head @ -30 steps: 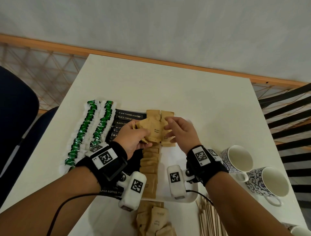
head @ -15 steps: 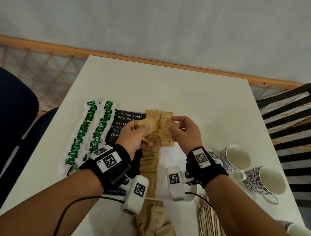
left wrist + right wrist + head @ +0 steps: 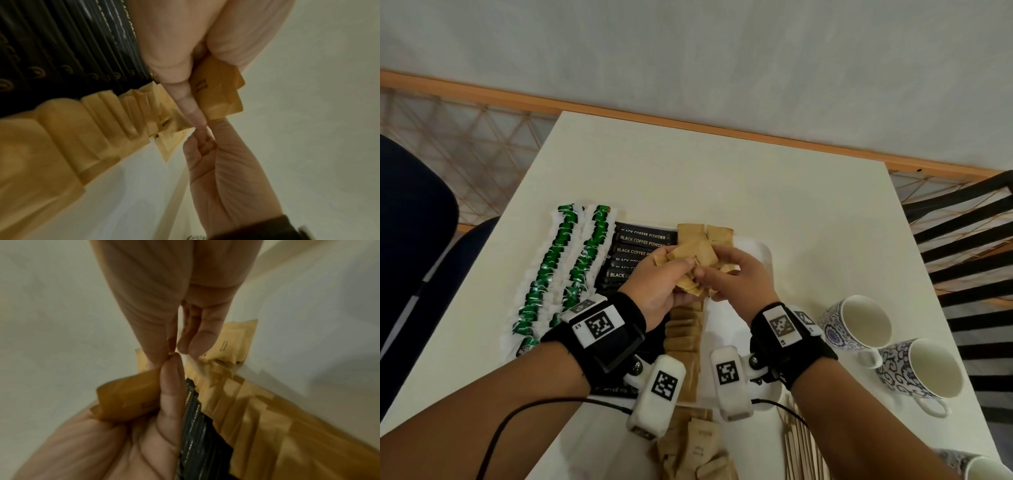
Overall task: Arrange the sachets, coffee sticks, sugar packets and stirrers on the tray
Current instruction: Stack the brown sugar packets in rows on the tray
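My left hand point(image 3: 674, 265) grips a bunch of brown sugar packets point(image 3: 695, 255) above the far end of the white tray point(image 3: 755, 245). My right hand point(image 3: 714, 267) meets it thumb to thumb and pinches the packets' right edge. In the left wrist view the left hand point(image 3: 195, 97) pinches one packet point(image 3: 220, 94). The right hand point(image 3: 175, 348) has thumb and fingertips closed together in the right wrist view. On the tray lie a row of sugar packets point(image 3: 685, 335), black coffee sticks point(image 3: 640, 243) and green sachets point(image 3: 561, 260).
Loose sugar packets point(image 3: 695, 452) and wooden stirrers point(image 3: 801, 445) lie at the near table edge. Two patterned cups point(image 3: 856, 322) point(image 3: 921, 370) stand to the right of the tray. A dark chair point(image 3: 410, 246) is at the left, a slatted chair point(image 3: 969, 240) at the right.
Both hands have drawn closer together over the tray, and the fanned packets between them are now gathered into a tighter bunch.
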`<action>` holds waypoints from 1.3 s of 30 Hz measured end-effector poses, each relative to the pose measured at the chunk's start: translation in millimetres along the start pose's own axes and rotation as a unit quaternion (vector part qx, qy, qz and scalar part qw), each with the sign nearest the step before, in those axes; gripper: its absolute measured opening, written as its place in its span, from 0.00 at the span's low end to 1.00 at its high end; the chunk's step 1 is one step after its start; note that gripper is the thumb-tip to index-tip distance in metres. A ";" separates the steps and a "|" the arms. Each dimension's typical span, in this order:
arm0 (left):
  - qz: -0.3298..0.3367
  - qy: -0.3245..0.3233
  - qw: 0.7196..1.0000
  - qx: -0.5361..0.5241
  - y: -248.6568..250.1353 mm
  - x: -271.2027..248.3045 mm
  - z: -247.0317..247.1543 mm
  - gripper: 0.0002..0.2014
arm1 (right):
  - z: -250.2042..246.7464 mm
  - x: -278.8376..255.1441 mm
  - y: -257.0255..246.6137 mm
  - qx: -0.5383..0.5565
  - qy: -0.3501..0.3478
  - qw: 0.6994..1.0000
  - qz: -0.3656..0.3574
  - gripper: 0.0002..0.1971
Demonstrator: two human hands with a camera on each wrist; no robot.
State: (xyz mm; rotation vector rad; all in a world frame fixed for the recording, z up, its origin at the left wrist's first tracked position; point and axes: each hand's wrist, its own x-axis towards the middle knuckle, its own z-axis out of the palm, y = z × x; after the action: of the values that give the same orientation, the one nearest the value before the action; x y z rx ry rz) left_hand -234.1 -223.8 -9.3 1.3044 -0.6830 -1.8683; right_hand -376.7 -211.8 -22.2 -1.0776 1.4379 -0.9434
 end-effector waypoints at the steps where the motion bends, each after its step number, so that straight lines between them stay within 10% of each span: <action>1: 0.001 -0.005 1.000 -0.001 0.1 0.0 0.4 0.12 | -0.4 -2.6 -2.5 0.036 -0.025 0.999 0.008 0.17; 9: 0.013 0.033 0.998 -0.048 13.4 7.7 -13.9 0.12 | -14.3 3.0 11.5 0.030 0.058 0.998 0.018 0.14; 15: 0.031 0.098 0.991 -0.082 26.6 10.8 -45.1 0.09 | -14.7 11.1 11.9 -0.190 0.046 0.981 -0.015 0.09; 24: 0.018 0.099 0.991 -0.093 17.5 8.0 -45.8 0.11 | 10.8 22.2 -3.9 -0.424 -0.018 0.905 0.024 0.31; 39: 0.049 0.094 0.994 -0.004 9.1 4.7 -20.2 0.06 | -11.6 10.9 -20.1 -0.108 0.055 0.992 0.046 0.10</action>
State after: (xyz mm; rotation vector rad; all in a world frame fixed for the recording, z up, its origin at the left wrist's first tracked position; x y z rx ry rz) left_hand -213.6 -233.1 -11.7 1.3950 -0.6280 -1.6432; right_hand -386.1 -227.9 -4.6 -1.1199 1.6970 -0.8051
